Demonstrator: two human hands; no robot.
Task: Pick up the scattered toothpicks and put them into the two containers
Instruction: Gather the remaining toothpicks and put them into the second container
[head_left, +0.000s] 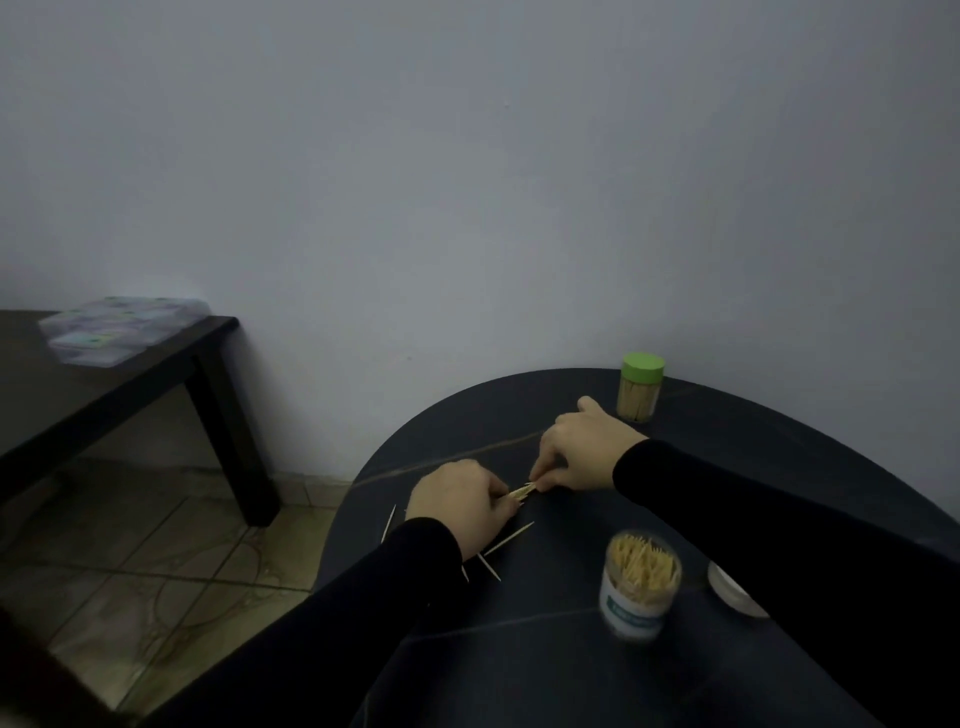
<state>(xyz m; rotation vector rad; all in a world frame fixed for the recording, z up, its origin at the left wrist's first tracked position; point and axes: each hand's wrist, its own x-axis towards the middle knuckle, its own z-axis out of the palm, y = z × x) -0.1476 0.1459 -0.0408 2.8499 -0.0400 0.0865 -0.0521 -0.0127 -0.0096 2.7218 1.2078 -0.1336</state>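
A small bundle of toothpicks (522, 491) is held low over the middle of the round dark table (545, 649), its long axis running from near-left up to far-right. The left hand (460, 506) is curled round the bundle's near-left end; the right hand (582, 449) pinches the far-right end with fingers bent. Loose toothpicks (509, 539) lie just beside the left wrist: one long one angled toward the far right, a shorter one (489, 567) pointing near-right, and another (389, 522) close to the table's left edge, lying almost parallel to that edge. An open container (640, 584), packed with toothpicks standing upright, is seen near the right sleeve toward the near side of the table. A second container with a green lid (640, 387) stands upright at the far edge, beside the wall. A pale round lid (732, 592) lies partly hidden under the right sleeve. Bare tabletop is seen between the hands and the open container, and across the near side. A dark side table (104, 384) stands well apart at the left.
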